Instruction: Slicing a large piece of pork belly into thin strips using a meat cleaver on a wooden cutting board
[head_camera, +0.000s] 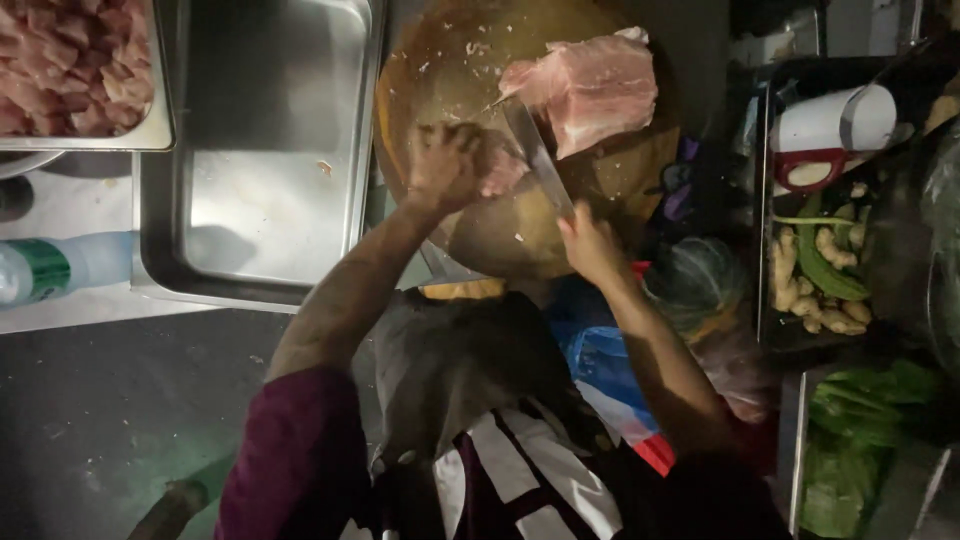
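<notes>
Your right hand (590, 243) is wrapped around the handle of the cleaver (537, 157) at the near edge of the round chopping block (450, 60). Your left hand (447, 168) presses a small meat piece (500, 172) beside the blade. The large pork slab (590, 88) fills the far right; bare board lies far left.

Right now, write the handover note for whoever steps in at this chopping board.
Left hand: pressing a small piece of raw meat on the round wooden chopping board.
Right hand: gripping the cleaver, blade between that piece and the large slab of meat.
Done: cut meat fills the tray top left.
Left: the slab is uncut; the steel tray beside the board is nearly bare.
</notes>
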